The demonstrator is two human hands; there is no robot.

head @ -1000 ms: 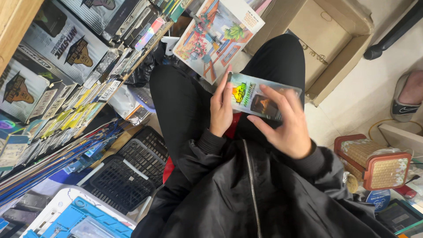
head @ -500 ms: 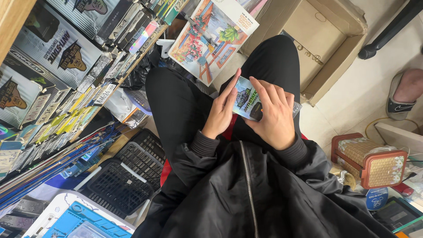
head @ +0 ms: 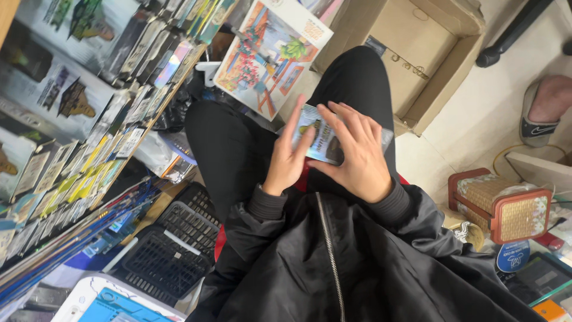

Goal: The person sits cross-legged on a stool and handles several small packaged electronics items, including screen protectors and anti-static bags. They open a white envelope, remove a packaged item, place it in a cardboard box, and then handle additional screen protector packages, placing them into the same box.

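**Both hands on a small shiny box over the lap**

Person sits w/ knees up, black trousers, black zip jacket (head: 357, 268). Landmark = the small glossy box (head: 319, 140), a flat packet w/ colourful print & a clear wrap, held above the lap, roughly mid-frame.

Left hand (head: 289, 161) grips the box's left edge: thumb up along its near face, fingers curled round behind, so closed on the box. Right hand (head: 357, 155) lies over the box's right half from above, fingers spread apart & flat across the front, palm covering most of the print; the far right corner of the box pokes out past the knuckles. Box looks tilted, left end higher.

Around the box:
- Just beyond it, further from the body: a large puzzle box (head: 271, 56) w/ a bright street-and-plants picture, leaning at the knees.
- Beyond & right of it: an open cardboard carton (head: 417, 59) on the pale floor.
- Left of it: shelf rack (head: 89, 119) packed w/ carded packs & boxed kits.
- Below-left, nearer the body: black plastic basket (head: 170, 250).
- Right & nearer: a woven case w/ red-brown trim (head: 506, 209).
- Far right, well apart: someone else's foot in a slipper (head: 545, 113).
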